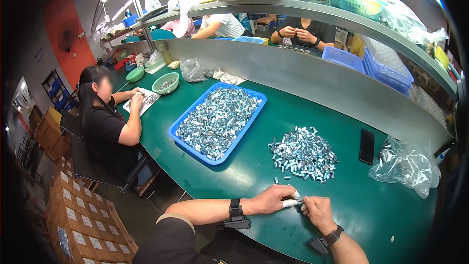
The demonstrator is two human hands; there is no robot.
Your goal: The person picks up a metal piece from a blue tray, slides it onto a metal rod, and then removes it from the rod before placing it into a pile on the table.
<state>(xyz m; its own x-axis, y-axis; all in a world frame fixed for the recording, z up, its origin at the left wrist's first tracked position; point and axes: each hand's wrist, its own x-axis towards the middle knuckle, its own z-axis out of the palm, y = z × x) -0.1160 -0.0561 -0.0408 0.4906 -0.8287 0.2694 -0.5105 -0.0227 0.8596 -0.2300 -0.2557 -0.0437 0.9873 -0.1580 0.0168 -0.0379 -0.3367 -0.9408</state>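
Note:
My left hand [271, 200], with white covers on its fingertips, is closed in a pinch near the table's front edge. Close beside it, my right hand [319, 211] is also closed, its fingertips almost meeting those of the left. Something thin and dark shows between them, too small to name. Just beyond the hands lies a loose pile of small shiny metal pieces [304, 154], with a few strays at its near side. A blue tray [210, 158] heaped with similar pieces stands farther left.
On the green table [234, 183], a black phone [366, 146] and a clear plastic bag [406, 166] lie at right. A co-worker [105, 112] sits at left by a white tray [145, 107] and green bowl [159, 90]. A metal partition [293, 80] and overhead shelf [273, 6] stand behind.

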